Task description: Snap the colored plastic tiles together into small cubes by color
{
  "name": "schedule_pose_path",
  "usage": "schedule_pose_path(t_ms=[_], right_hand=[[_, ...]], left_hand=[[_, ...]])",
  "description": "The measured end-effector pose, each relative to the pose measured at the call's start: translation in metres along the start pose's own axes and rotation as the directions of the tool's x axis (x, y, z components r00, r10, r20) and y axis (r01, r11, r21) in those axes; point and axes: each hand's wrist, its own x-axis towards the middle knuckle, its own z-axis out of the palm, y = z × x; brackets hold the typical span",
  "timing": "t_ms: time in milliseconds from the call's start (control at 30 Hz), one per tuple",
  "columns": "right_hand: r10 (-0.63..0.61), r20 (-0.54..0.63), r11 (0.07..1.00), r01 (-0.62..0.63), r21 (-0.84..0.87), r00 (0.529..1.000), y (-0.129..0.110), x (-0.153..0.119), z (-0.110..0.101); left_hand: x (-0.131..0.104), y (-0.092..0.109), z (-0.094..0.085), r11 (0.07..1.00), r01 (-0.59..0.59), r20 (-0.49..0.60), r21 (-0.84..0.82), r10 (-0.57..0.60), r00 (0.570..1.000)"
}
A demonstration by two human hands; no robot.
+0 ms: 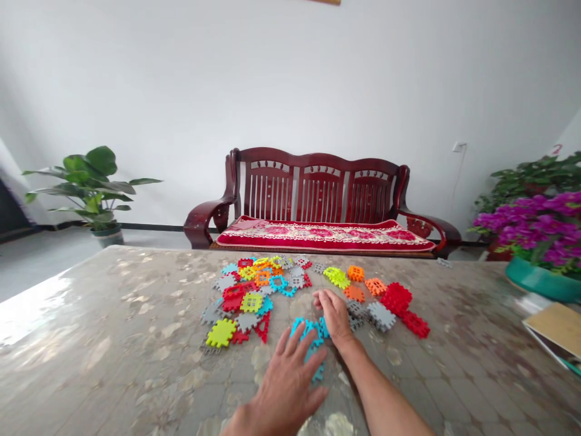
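My left hand (290,375) is spread palm down over several blue toothed building tiles (308,327), its fingers apart. The tiles lie partly hidden beneath it. Just to the right, my right hand (334,318) has its fingers curled in beside the blue tiles; whether anything is inside them is hidden. Grey tiles (381,316) lie close to the right of that hand, with orange tiles (354,293) and a yellow-green tile (336,277) beyond it. Red tiles (397,298) form a patch farther right.
A mixed heap of tiles (252,301) in several colours spreads across the left middle of the table (136,363). At the right edge are a notebook (556,327) and a teal flower pot (540,280). A wooden bench (320,188) stands behind the table.
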Motion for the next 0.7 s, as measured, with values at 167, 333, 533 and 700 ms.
schedule_pose_path(t_ms=[167, 333, 533, 700], right_hand=[[-0.008, 0.004, 0.992, 0.008, 0.123, 1.0, -0.002, 0.0, 0.004], [0.109, -0.035, 0.949, -0.093, 0.301, 0.993, 0.002, 0.005, 0.009], [0.117, -0.029, 0.924, -0.098, 0.37, 0.993, 0.002, 0.002, 0.014], [0.079, -0.06, 0.962, -0.06, 0.268, 0.995, -0.005, -0.002, 0.013]], left_hand=[[0.002, -0.005, 0.003, 1.0, -0.014, 0.08, 0.011, 0.014, 0.997], [0.005, -0.018, 0.003, 1.0, -0.002, 0.049, 0.028, 0.001, 0.999], [0.012, -0.036, 0.0, 0.992, 0.122, 0.087, 0.029, -0.124, 0.988], [0.01, -0.042, 0.003, 0.991, 0.127, -0.013, 0.048, -0.127, 0.992]])
